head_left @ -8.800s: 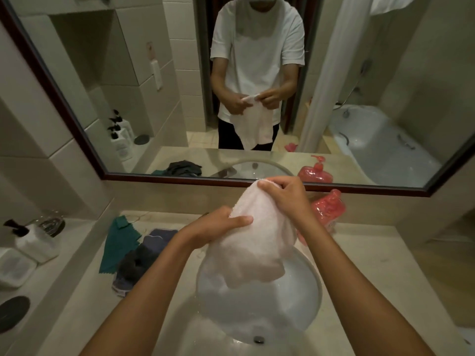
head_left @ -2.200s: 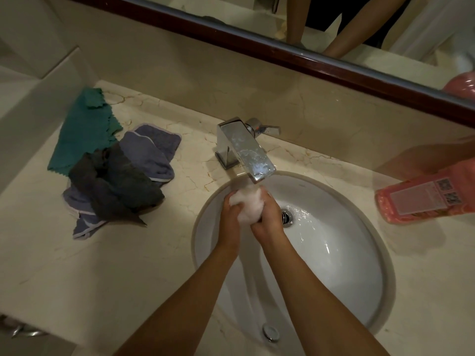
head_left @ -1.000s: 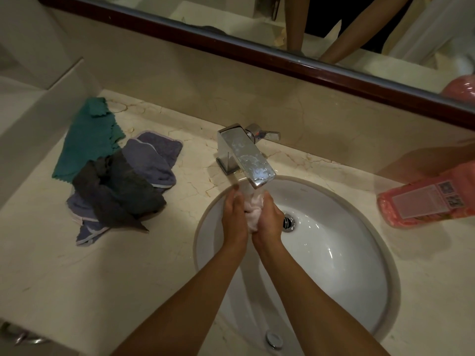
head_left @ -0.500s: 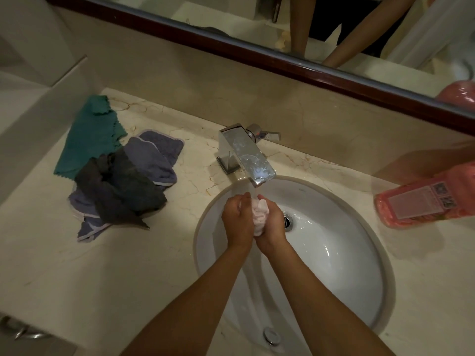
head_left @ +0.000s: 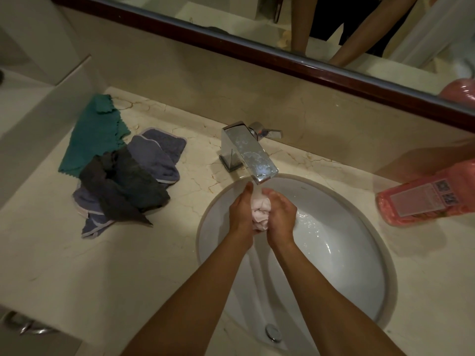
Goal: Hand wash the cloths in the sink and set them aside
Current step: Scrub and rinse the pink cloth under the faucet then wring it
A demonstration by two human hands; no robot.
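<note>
On the table (head_left: 77, 265) at left I note a green cloth (head_left: 93, 134), a purple cloth (head_left: 156, 158) and a dark cloth (head_left: 128, 186) heaped together. Over the sink (head_left: 359, 265), under the tap (head_left: 250, 152), my left hand (head_left: 240, 214) and right hand (head_left: 281, 217) both grip the bunched pink cloth (head_left: 260, 213). A pink bottle (head_left: 426, 199) lies at right.

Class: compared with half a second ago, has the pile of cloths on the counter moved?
No. The pile of cloths lies in the same spot left of the faucet.

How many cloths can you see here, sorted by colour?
Pink cloth, held between the left hand and right hand: 1
Green cloth: 1
Purple cloth: 1
Dark grey cloth: 1
Total: 4
</note>
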